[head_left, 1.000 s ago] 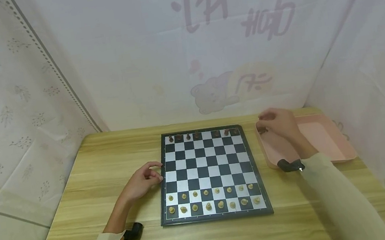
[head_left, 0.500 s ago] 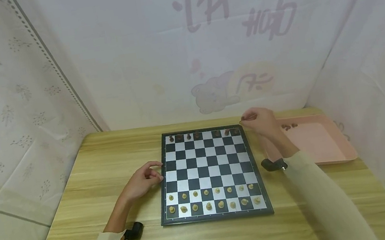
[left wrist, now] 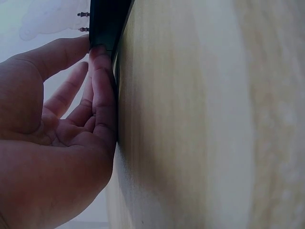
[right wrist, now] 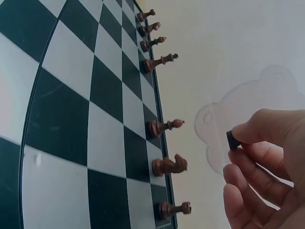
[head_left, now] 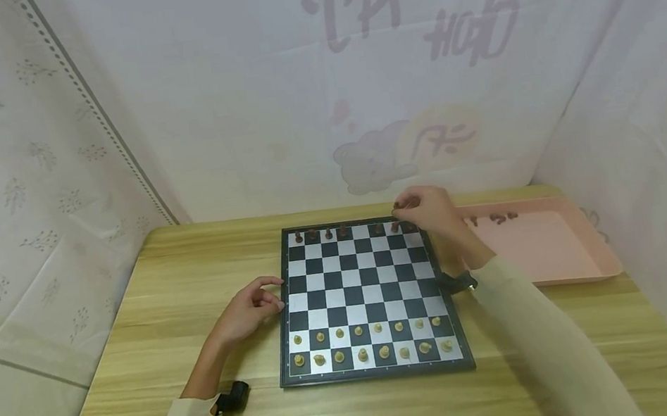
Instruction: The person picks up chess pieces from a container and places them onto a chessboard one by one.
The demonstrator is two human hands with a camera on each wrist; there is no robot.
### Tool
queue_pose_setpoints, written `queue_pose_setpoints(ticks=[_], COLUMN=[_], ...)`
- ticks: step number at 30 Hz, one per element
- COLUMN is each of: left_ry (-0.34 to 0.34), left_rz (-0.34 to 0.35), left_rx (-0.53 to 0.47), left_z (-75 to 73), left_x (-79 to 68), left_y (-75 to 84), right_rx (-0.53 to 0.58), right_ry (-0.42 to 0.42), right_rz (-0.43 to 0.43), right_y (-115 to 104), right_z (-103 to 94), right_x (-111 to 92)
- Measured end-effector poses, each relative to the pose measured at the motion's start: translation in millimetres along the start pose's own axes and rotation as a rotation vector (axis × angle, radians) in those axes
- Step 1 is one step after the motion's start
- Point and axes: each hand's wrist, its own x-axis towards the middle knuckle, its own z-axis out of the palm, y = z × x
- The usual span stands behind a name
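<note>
A black-and-white chessboard (head_left: 341,278) lies on the wooden table. My left hand (head_left: 251,312) rests beside its left edge, fingertips touching the frame. In the left wrist view the fingers (left wrist: 102,90) lie loosely against the board's dark side. My right hand (head_left: 433,212) is above the far right corner, pinching a small chess piece (right wrist: 233,140) between thumb and fingers. Only the piece's dark base shows clearly, so its kind is hidden. Brown pieces stand along the far row, with a gap between the king (right wrist: 159,62) and a bishop (right wrist: 164,127).
Two rows of cream chess pieces (head_left: 363,354) stand along the board's near side. To the right is a pink tray (head_left: 557,248) holding several brown pieces (head_left: 498,218) at its far side. Patterned cloth hangs behind and at both sides of the table.
My right hand has moved left from the tray to above the board's far right corner, carrying the chess piece. My left hand stays at the board's edge.
</note>
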Motion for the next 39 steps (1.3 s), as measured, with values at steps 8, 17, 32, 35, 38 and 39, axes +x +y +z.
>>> queue_pose_setpoints(ticks=[8,17,32,35,38,39], left_ry=[-0.005,-0.005,-0.029,-0.029,-0.029,-0.031], left_rz=[0.001,-0.004,0.036,0.031,0.018,0.015], left_rx=[-0.005,-0.002,-0.035,-0.041,-0.039,-0.035], left_z=[-0.8,-0.3,-2.7,-2.5,-2.4,-2.4], left_x=[0.4,0.7,2.4,2.3,3.0,3.0], left_y=[-1.3,-2.7,-4.2,-4.0,-5.0,-5.2], right_rx=[-0.003,-0.037,-0.118,-0.157,-0.205,-0.217], right_ry=[-0.053,-0.113,-0.159,-0.172,-0.183,-0.185], right_rz=[-0.058,-0.133,-0.201,-0.184,-0.183,-0.186], right_y=[-9.0,-15.8,-18.9,-18.9,-18.7,-19.1], right_z=[12.7,27.7,47.5,50.4,52.4,52.8], right_x=[8.0,17.2,27.4,28.6,29.4,29.3])
